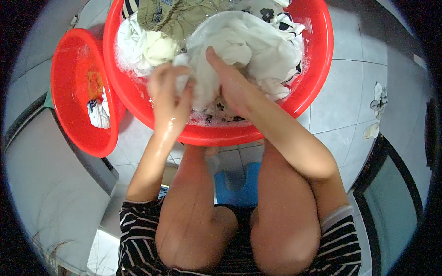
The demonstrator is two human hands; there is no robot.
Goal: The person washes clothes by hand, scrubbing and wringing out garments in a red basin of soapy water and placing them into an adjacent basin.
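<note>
One smaller red tub (83, 138): standing furthest left, a bunched white-and-dark cloth (99, 115) lying inside it.
Large red tub (221, 136): just beside the smaller one, heaped with wet, soapy clothes.
Pale yellow cloth (159, 48): crumpled at the large tub's left side.
Olive garment (172, 18): bunched toward the far side.
Left hand (168, 92): blurred, fingers bent at the white cloth (228, 46); from where I stand, I cannot tell whether it grips.
White cloth: piled mid-tub, between the two hands and beyond them.
Right hand (232, 87): thumb raised, fingers out of sight against the white cloth; its grip I cannot tell.
</note>
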